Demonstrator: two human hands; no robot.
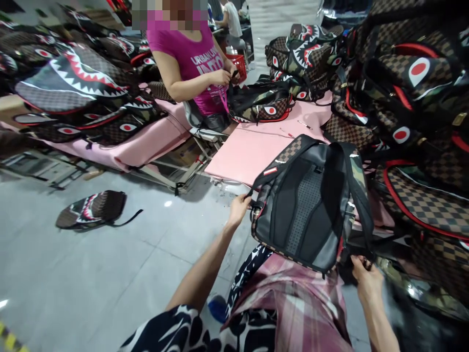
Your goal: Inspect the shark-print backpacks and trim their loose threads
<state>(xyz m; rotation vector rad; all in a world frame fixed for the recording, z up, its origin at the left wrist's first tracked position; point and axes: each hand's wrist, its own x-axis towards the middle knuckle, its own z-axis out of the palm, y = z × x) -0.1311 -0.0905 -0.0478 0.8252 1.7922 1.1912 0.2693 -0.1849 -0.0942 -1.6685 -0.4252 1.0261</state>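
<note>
A black backpack [304,205] with brown checkered edges lies with its padded back panel facing up, partly on the pink-covered table and reaching over my lap. At its left side, my left hand [240,209] is closed, pinching a black shoulder strap [252,191] near its lower end. My right hand [367,275] is closed at the lower right, with its fingers around the end of the other black strap [362,215]. Part of what the right fingers grip is dark and hard to make out.
Shark-face backpacks are heaped on the right [432,186] and on a pink table [146,144] at left. Across the table, a person in a pink shirt [190,63] handles another backpack [260,105]. A checkered bag piece [93,210] lies on the grey floor [139,274].
</note>
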